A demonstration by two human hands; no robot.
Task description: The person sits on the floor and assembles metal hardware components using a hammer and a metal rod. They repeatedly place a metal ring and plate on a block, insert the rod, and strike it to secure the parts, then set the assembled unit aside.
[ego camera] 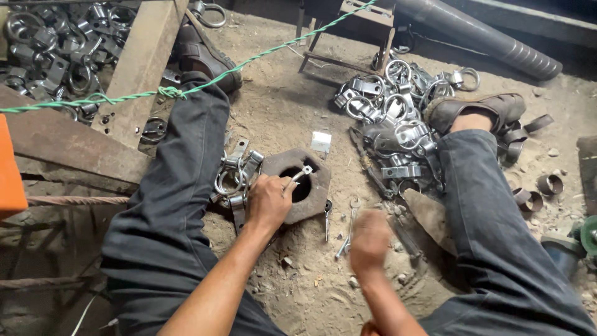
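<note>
Metal piece [301, 175] in left hand [268, 201]

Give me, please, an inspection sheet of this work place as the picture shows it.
Surface: dirt floor, dusty, with small stones.
Job's things: small metal piece held over the hole of a six-sided iron block.
Clutter: pile of metal clamps; wrench on the ground.
Grippers: left hand grips the piece; right hand blurred, state unclear.
Cables: green rope stretched across.
Surroundings: grey pipe; wooden beam.
</note>
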